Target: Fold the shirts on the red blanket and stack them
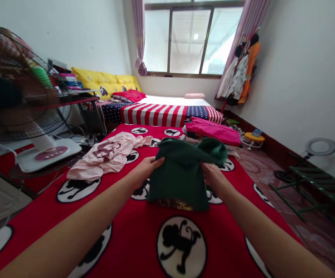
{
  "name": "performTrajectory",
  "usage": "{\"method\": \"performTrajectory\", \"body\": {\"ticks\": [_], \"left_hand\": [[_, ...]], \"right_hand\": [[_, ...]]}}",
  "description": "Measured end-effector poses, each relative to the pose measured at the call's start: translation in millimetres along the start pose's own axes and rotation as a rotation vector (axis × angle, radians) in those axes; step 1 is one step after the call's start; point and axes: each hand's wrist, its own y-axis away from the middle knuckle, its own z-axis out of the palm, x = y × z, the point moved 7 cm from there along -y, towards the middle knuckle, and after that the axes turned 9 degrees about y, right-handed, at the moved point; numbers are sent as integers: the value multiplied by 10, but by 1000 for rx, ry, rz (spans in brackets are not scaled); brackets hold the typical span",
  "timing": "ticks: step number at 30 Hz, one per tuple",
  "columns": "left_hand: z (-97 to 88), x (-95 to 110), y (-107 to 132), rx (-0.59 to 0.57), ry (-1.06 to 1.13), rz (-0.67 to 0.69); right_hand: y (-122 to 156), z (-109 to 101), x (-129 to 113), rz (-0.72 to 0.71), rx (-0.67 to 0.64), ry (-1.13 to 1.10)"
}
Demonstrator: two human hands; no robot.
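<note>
A dark green garment [179, 179] is partly folded in front of me, with its lower edge at the red monkey-print blanket [138, 243]. My left hand [147, 168] pinches its left edge. On the opposite side, my right hand [212, 175] grips the right edge, its fingers partly hidden by the cloth. A bunched part of the green fabric sticks out at the upper right and is blurred. Some patterned gold and dark print shows under the bottom edge. To the left lies a crumpled pale pink shirt [109, 154] with a dark print.
Behind the garment is a pile of clothes topped by a bright pink piece [213, 131]. A fan [47, 150] stands at the left. At the right are a green slatted stool [320, 185] and a yellow stool [254, 137]. Another bed [155, 114] stands under the window.
</note>
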Motion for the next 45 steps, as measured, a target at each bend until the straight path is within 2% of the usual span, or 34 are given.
{"method": "performTrajectory", "body": {"ticks": [2, 3, 5, 7, 10, 13, 17, 20, 22, 24, 25, 27, 29, 31, 33, 34, 36, 39, 42, 45], "left_hand": [[-141, -233, -203, 79, 14, -106], [-200, -336, -233, 102, -4, -136], [-285, -496, -185, 130, -54, -139], [-281, -601, -70, 100, -70, -99], [-166, -618, 48, 13, -118, 18], [-109, -454, 36, 52, -272, 144], [-57, -111, 78, 70, -287, 216], [6, -2, 358, -10, -302, 206], [55, -128, 638, -121, -291, 112], [86, -365, 922, -247, -250, -32], [76, -478, 1033, -286, -236, -91], [-6, -639, 1128, -285, -231, -174], [-143, -670, 1033, -201, -245, -195], [-277, -597, 789, -91, -253, -170], [-377, -483, 476, 18, -282, -112], [-409, -437, 318, 60, -304, -85], [-439, -384, 39, 113, -369, -44], [-461, -379, -231, 161, -481, -6], [-459, -356, -323, 166, -536, 49], [-395, -226, -310, 92, -485, 143]], "right_hand": [[-177, -19, 409, 177, 47, -47], [-187, -42, 576, 211, 70, -48], [-105, -77, 788, 160, 91, -67], [35, -78, 866, 63, 76, -63], [158, -67, 816, -6, 77, 81], [106, -70, 626, 5, 85, 182], [104, -87, 288, 33, -4, -11], [399, -66, 168, 31, -89, -80], [729, 7, 232, 39, -180, -86], [1072, 83, 366, 51, -294, -59], [1209, 101, 432, 58, -352, -21], [1339, 53, 509, 75, -431, 120], [1219, -117, 439, 50, -392, 337], [906, -314, 210, -23, -234, 559], [545, -354, -52, -90, -107, 649], [376, -284, -150, -111, -97, 628], [92, -9, -264, -142, -133, 523], [-185, 472, -245, -176, -147, 402], [-325, 822, -77, -175, -141, 337], [-370, 968, 29, -196, -143, 298]]}}
